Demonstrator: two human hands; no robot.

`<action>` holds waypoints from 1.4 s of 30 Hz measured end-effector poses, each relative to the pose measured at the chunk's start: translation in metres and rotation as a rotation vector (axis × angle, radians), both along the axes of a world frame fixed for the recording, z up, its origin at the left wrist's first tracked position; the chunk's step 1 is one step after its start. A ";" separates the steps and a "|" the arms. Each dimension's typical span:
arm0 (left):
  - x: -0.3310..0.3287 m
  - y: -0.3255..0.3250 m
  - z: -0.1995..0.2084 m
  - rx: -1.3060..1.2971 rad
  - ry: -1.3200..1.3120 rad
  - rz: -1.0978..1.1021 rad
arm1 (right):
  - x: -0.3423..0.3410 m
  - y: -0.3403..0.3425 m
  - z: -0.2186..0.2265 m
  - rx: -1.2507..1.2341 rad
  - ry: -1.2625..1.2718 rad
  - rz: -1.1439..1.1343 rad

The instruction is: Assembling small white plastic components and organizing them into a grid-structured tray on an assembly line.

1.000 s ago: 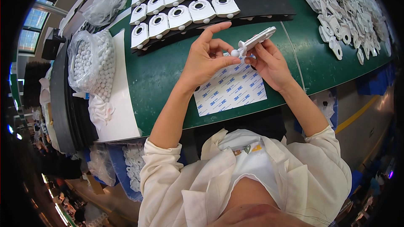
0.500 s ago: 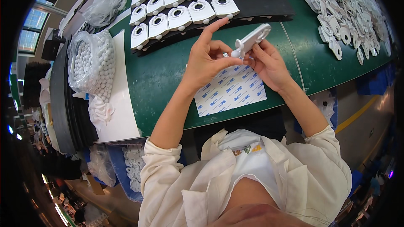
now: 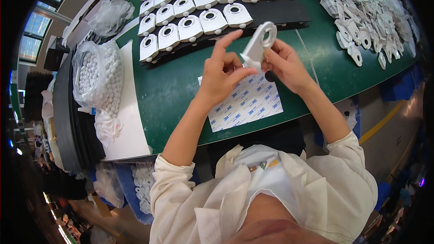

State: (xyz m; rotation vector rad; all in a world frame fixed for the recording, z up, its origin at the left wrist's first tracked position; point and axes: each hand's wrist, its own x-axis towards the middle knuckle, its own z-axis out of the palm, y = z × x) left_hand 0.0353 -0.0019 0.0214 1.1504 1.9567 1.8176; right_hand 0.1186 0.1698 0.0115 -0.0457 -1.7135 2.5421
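My right hand (image 3: 287, 65) pinches a white plastic piece (image 3: 257, 45), flat-bodied with a ring at its upper end. The piece is tilted, ring end up. A small round black thing (image 3: 270, 76) shows just below the right fingers; whether it is attached to the piece I cannot tell. My left hand (image 3: 219, 77) is close beside the piece's lower end, index finger stretched out and thumb reaching toward that end. Its other fingers are bent, and nothing held shows in it. Under both hands lies a white sheet with blue print (image 3: 246, 108).
Rows of similar white pieces with small balls (image 3: 210, 20) stand on black strips (image 3: 282, 16) at the back. A large heap of loose white parts (image 3: 361, 16) lies at the far right. On the left are a clear bag of white balls (image 3: 99, 72) and a crumpled cloth (image 3: 107, 126).
The white piece has turned, its ring end now more upright and its ring facing me more. The black round thing has come into sight. My left thumb has dropped slightly.
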 end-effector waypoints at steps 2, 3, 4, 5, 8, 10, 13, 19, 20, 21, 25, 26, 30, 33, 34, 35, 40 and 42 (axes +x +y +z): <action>-0.003 0.001 0.004 0.017 -0.124 0.083 | -0.014 0.006 0.017 0.226 0.033 -0.060; -0.006 -0.001 0.005 0.018 -0.121 0.081 | -0.022 0.011 0.024 0.257 0.046 -0.124; -0.010 -0.003 0.005 0.008 -0.214 0.054 | -0.032 0.018 0.028 0.287 0.059 -0.187; -0.015 -0.005 0.005 -0.004 -0.307 0.029 | -0.045 0.031 0.026 0.351 0.095 -0.247; -0.021 -0.008 0.008 -0.010 -0.500 0.006 | -0.070 0.074 0.019 0.845 -0.011 -0.395; -0.025 -0.010 0.006 0.009 -0.692 -0.035 | -0.086 0.094 0.004 0.889 -0.028 -0.378; -0.030 -0.011 -0.006 0.170 -0.966 -0.136 | -0.098 0.099 -0.004 0.980 -0.043 -0.402; -0.027 -0.013 -0.004 0.364 -1.257 -0.124 | -0.094 0.105 -0.001 1.261 0.136 -0.773; -0.027 -0.013 -0.004 0.379 -1.238 -0.143 | -0.090 0.114 0.000 1.307 0.131 -0.899; -0.027 -0.012 -0.004 0.393 -1.219 -0.164 | -0.084 0.138 -0.003 1.514 0.194 -0.998; -0.026 -0.009 -0.005 0.387 -1.160 -0.166 | -0.054 0.211 -0.011 1.899 -0.070 -1.301; -0.026 -0.008 -0.005 0.354 -1.145 -0.155 | -0.045 0.221 -0.014 1.900 -0.070 -1.299; -0.026 -0.009 -0.003 0.273 -1.075 -0.144 | -0.024 0.241 -0.020 1.814 -0.131 -1.195; -0.029 -0.009 -0.005 0.206 -1.090 -0.062 | -0.018 0.240 -0.015 1.687 -0.042 -1.251; -0.032 -0.009 -0.008 0.204 -1.092 -0.066 | -0.014 0.238 -0.011 1.607 -0.013 -1.272; -0.034 -0.010 -0.013 0.259 -1.101 -0.143 | -0.009 0.227 -0.004 1.608 -0.016 -1.272; -0.037 -0.022 -0.016 0.387 -1.088 -0.211 | 0.033 0.132 0.017 1.226 -0.022 -0.847; -0.033 -0.017 -0.010 0.393 -1.043 -0.169 | 0.056 0.109 0.020 1.226 -0.029 -0.638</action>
